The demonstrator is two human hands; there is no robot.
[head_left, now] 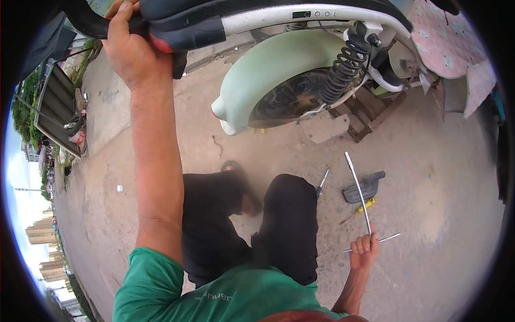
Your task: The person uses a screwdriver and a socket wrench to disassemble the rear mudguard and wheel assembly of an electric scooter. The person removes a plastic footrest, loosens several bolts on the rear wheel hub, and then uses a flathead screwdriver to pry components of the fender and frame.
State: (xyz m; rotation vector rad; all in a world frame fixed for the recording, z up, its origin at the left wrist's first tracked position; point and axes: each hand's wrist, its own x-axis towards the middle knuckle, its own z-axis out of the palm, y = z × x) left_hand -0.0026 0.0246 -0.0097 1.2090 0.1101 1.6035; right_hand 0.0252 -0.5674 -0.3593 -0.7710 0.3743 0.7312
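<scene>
My left hand (126, 48) is raised at the upper left, its fingers closed round the black grab rail (88, 20) behind the seat of an electric scooter. The scooter's pale green rear fender (279, 51) curves over the dark rear wheel (295, 96), with a black coil spring shock absorber (343, 67) beside it. At the lower right, my right hand (365, 252) is closed on a T-handle wrench (358, 185). Its long shaft points up and away, and the crossbar passes through my fist. The wrench's tip is apart from the scooter.
Near the wrench on the concrete lie a grey plastic cover (370, 187), a yellow-handled screwdriver (366, 206) and a dark-handled screwdriver (321, 188). A rusty metal stand (370, 115) is under the scooter. Pink patterned fabric (450, 40) hangs at the far right.
</scene>
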